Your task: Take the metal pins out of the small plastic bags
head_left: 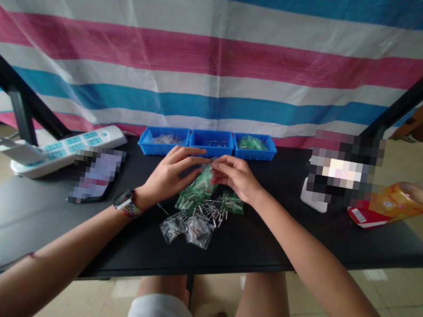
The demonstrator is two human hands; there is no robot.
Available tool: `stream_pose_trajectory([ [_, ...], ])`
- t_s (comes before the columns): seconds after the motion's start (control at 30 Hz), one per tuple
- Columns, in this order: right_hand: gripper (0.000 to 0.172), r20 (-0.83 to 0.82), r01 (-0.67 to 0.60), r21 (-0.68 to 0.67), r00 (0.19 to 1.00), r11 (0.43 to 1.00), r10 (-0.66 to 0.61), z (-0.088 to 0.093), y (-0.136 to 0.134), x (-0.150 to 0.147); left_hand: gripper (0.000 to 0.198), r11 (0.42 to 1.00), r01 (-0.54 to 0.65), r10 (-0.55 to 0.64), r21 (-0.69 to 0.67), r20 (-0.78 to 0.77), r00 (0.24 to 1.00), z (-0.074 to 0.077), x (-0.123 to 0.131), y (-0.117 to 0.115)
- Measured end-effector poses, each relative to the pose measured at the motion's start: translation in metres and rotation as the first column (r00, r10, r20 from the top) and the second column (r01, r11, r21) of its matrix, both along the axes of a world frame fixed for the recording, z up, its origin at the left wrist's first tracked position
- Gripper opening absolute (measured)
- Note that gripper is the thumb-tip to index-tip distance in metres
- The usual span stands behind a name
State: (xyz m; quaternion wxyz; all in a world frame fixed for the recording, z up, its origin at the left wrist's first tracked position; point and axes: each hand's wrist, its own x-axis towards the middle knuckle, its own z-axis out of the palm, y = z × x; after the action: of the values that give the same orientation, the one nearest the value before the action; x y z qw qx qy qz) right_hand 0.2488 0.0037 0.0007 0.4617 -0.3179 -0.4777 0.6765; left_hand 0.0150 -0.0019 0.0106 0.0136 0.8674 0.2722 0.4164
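Note:
My left hand (174, 171) reaches over the left side of a heap of small green plastic bags (190, 198), its fingers stretched out and its thumb apart. Facing it, my right hand (238, 176) has its thumb and fingers pinched together at the top of a pale green plastic bag (205, 178). Fine detail at the fingertips is too small to tell. Below the hands lie loose thin metal rods (210, 211), which look like rivets. Clear bags (199, 230) with small parts inside lie nearest the table's front edge. Another green bag (233, 203) rests at the right.
Three blue bins stand behind my hands: the left bin (163, 141) holds clear bags, the middle bin (212, 143) metal pieces, the right bin (254, 146) green bags. A power strip (71, 148) and phone (97, 177) lie left. An orange-red packet (390, 204) lies right. A striped sheet (212, 56) hangs behind.

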Motion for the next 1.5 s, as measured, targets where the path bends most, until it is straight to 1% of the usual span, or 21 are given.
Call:
stream_pose_trajectory([
  [0.07, 0.046, -0.029, -0.048, -0.027, 0.998, 0.998, 0.047, 0.0, 0.001, 0.0, 0.017, 1.0, -0.001, 0.001, 0.001, 0.019, 1.0, 0.001, 0.001, -0.002],
  [0.17, 0.042, -0.012, -0.017, -0.021, 1.0, 1.0, 0.017, 0.0, 0.004, 0.004, 0.012, 0.99, -0.076, 0.093, -0.119, 0.144, 0.985, 0.001, 0.001, -0.001],
  [0.23, 0.034, 0.101, 0.047, 0.076, 0.993, 0.996, -0.054, 0.002, 0.006, 0.009, 0.018, 0.958, -0.124, 0.194, -0.258, 0.263, 0.945, -0.001, -0.001, 0.005],
  [0.27, 0.028, 0.189, 0.066, 0.167, 0.977, 0.984, -0.098, 0.002, 0.006, 0.011, 0.022, 0.935, -0.131, 0.243, -0.331, 0.323, 0.915, -0.002, -0.003, 0.01],
  [0.3, 0.021, 0.286, 0.061, 0.282, 0.947, 0.958, -0.144, 0.004, 0.006, 0.013, 0.026, 0.91, -0.123, 0.286, -0.396, 0.383, 0.879, -0.003, -0.005, 0.016],
  [0.37, 0.014, 0.452, -0.049, 0.521, 0.862, 0.852, -0.228, 0.006, 0.004, 0.017, 0.033, 0.87, -0.107, 0.359, -0.482, 0.468, 0.808, -0.005, -0.013, 0.028],
  [0.43, 0.027, 0.553, -0.233, 0.668, 0.791, 0.707, -0.262, 0.007, 0.001, 0.018, 0.037, 0.84, -0.099, 0.418, -0.533, 0.521, 0.744, -0.006, -0.022, 0.039],
  [0.5, 0.043, 0.623, -0.396, 0.703, 0.743, 0.591, -0.243, 0.006, -0.003, 0.018, 0.045, 0.794, -0.046, 0.465, -0.606, 0.557, 0.688, -0.007, -0.03, 0.046],
  [0.53, 0.048, 0.65, -0.448, 0.698, 0.723, 0.558, -0.232, 0.005, -0.004, 0.017, 0.051, 0.763, -0.003, 0.481, -0.646, 0.566, 0.67, -0.008, -0.034, 0.049],
  [0.6, 0.049, 0.683, -0.492, 0.685, 0.69, 0.537, -0.239, 0.003, -0.005, 0.016, 0.062, 0.711, 0.084, 0.491, -0.698, 0.578, 0.651, -0.01, -0.039, 0.05],
  [0.67, 0.04, 0.688, -0.482, 0.686, 0.674, 0.545, -0.27, 0.0, -0.003, 0.015, 0.067, 0.703, 0.133, 0.45, -0.699, 0.582, 0.678, -0.014, -0.04, 0.05],
  [0.8, 0.019, 0.662, -0.428, 0.704, 0.684, 0.567, -0.306, -0.003, 0.002, 0.016, 0.06, 0.79, 0.098, 0.277, -0.605, 0.495, 0.823, -0.02, -0.031, 0.042],
  [0.93, 0.015, 0.572, -0.287, 0.741, 0.743, 0.607, -0.348, -0.002, 0.005, 0.017, 0.04, 0.86, 0.062, 0.113, -0.506, 0.308, 0.945, -0.011, -0.018, 0.024],
  [1.0, 0.014, 0.508, -0.177, 0.73, 0.786, 0.66, -0.351, -0.003, 0.006, 0.016, 0.031, 0.909, 0.037, 0.039, -0.415, 0.173, 0.984, -0.004, -0.012, 0.015],
  [1.07, 0.013, 0.451, -0.078, 0.651, 0.839, 0.755, -0.303, -0.004, 0.007, 0.014, 0.033, 0.949, 0.042, -0.024, -0.312, 0.06, 0.998, 0.0, -0.008, 0.007],
  [1.13, 0.019, 0.387, -0.027, 0.522, 0.898, 0.852, -0.209, -0.006, 0.009, 0.012, 0.036, 0.976, 0.054, -0.058, -0.211, -0.011, 0.998, 0.001, -0.004, 0.003],
  [1.2, 0.03, 0.307, -0.016, 0.414, 0.944, 0.91, -0.123, -0.008, 0.009, 0.009, 0.041, 0.992, 0.045, -0.05, -0.122, -0.039, 0.998, -0.001, -0.002, 0.001],
  [1.27, 0.038, 0.245, -0.013, 0.35, 0.966, 0.937, -0.078, -0.008, 0.009, 0.007, 0.041, 0.998, 0.024, -0.026, -0.051, -0.044, 0.999, -0.003, -0.001, 0.001],
  [1.33, 0.042, 0.211, -0.015, 0.316, 0.976, 0.949, -0.055, -0.006, 0.006, 0.005, 0.033, 1.0, 0.012, -0.012, -0.008, -0.045, 0.999, -0.002, -0.001, 0.001],
  [1.43, 0.039, 0.211, -0.021, 0.309, 0.976, 0.951, -0.047, -0.001, 0.0, 0.004, 0.019, 1.0, 0.026, -0.025, 0.002, -0.038, 0.999, 0.0, -0.002, 0.001],
  [1.5, 0.033, 0.238, -0.016, 0.332, 0.969, 0.943, -0.067, 0.002, -0.003, 0.003, 0.016, 0.999, 0.037, -0.038, -0.023, -0.009, 0.999, 0.0, -0.003, 0.002],
])
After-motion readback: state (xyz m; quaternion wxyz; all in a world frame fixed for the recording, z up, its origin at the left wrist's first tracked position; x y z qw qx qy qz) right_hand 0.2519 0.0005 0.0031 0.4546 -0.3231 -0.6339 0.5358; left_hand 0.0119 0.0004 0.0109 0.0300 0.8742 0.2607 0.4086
